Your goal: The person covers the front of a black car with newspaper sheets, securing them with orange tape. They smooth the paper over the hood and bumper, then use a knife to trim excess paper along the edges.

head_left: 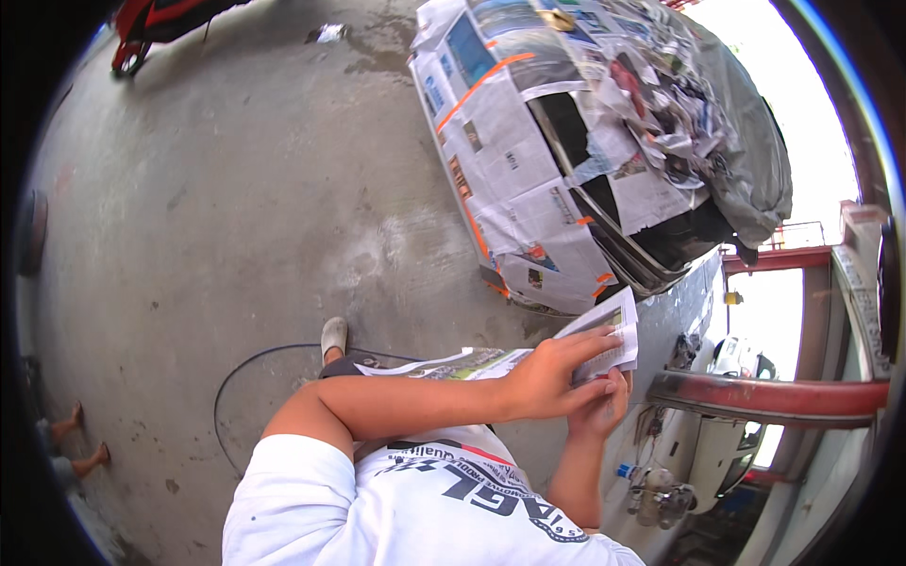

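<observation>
White printed paper (618, 313) lies beneath the left hand (557, 370), whose fingers I see clamped on it, its upper corner jutting past them. The right hand (598, 413) is just below, partly hidden; I cannot tell whether its fingers grip. The left forearm (425, 400) covers some newsprint (462, 362).

Dark lettering (460, 488) crosses the white shirt (311, 505), while print on the held paper (625, 323) and taped sheets (505, 184) seems unreadably small.
</observation>
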`<state>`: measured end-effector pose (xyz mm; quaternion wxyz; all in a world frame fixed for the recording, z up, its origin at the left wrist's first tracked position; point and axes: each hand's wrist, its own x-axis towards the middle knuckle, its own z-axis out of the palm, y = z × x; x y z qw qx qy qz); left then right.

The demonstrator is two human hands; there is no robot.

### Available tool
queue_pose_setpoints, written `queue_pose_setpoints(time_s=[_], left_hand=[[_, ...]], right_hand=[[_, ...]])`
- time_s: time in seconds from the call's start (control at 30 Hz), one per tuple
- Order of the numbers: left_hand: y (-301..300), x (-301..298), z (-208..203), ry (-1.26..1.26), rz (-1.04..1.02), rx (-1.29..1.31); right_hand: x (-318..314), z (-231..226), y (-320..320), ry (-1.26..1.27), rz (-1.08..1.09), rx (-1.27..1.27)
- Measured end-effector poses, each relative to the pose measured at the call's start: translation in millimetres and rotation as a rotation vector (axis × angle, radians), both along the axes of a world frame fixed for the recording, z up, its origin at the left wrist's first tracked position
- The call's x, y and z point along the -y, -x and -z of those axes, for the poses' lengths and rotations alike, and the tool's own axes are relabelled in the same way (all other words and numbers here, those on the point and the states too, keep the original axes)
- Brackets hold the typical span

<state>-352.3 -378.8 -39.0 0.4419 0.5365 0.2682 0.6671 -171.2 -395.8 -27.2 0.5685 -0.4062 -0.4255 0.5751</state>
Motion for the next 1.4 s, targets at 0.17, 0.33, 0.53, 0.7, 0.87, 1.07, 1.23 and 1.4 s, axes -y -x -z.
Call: queue_pose_setpoints(time_s=[0.17, 0.33, 0.53, 0.7, 0.87, 1.07, 1.23, 1.4], left_hand=[[72.4, 0.8, 7.8, 0.102, 0.011, -0.02], [117.5, -7.3, 14.7, 0.078, -0.126, -0.043], [165.8, -1.8, -11.8, 0.213, -0.113, -0.21], [170.6, -6.1, -0.4, 0.433, -0.002, 0.016], [179.8, -12.0, 5.0, 0.401, 0.061, 0.015], [183.3, -14.3, 15.3, 0.318, 0.305, 0.236], [181.8, -14.8, 18.5, 0.292, 0.373, 0.276], [177.9, -14.3, 24.4, 0.338, 0.348, 0.259]], right_hand=[[-3.8, -0.1, 73.1, 0.071, -0.064, -0.039], [-22.1, -2.7, 138.6, 0.175, -0.07, -0.108], [-41.3, -6.5, 177.4, 0.343, -0.16, -0.169], [-38.9, -5.5, 200.4, 0.244, -0.196, -0.097], [-35.3, 10.4, 195.7, 0.171, -0.223, -0.007], [-28.8, 6.4, 192.4, 0.077, -0.183, 0.0], [-24.6, 7.3, 185.5, 0.059, -0.165, -0.023], [-20.4, 3.6, 185.1, 0.064, -0.174, -0.015]])
